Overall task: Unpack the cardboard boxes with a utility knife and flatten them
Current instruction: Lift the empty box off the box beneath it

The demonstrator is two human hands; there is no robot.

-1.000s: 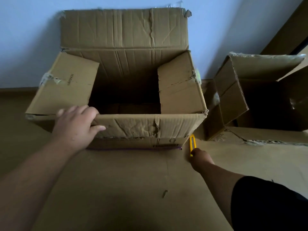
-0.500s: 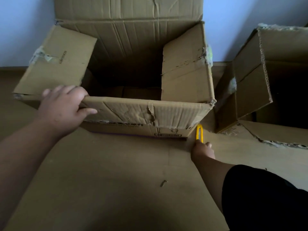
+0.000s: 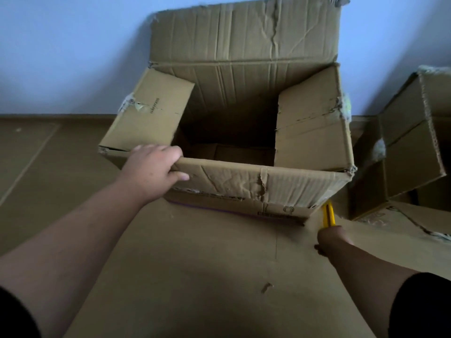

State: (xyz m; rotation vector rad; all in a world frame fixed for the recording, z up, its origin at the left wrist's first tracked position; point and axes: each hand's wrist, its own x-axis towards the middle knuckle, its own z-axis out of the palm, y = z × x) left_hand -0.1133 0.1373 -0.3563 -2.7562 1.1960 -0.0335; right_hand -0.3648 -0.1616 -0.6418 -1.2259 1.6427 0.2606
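Observation:
A large open cardboard box (image 3: 244,98) stands on the floor against the blue wall, its back flap up and its side flaps angled outward. My left hand (image 3: 156,169) grips the near rim at the box's front left corner, fingers curled over the edge. My right hand (image 3: 330,237) holds a yellow utility knife (image 3: 328,213), which points up at the box's lower front right corner. Only the knife's yellow handle shows; its blade tip is hidden by the box edge.
A second open cardboard box (image 3: 415,142) lies on its side at the right, close to the first box. Flattened cardboard sheets (image 3: 195,276) cover the floor in front of me. The blue wall (image 3: 61,57) runs behind both boxes.
The view has shifted, so the box sits further right and higher in frame. My left hand stays on the front rim. The knife stays at the box's lower right corner.

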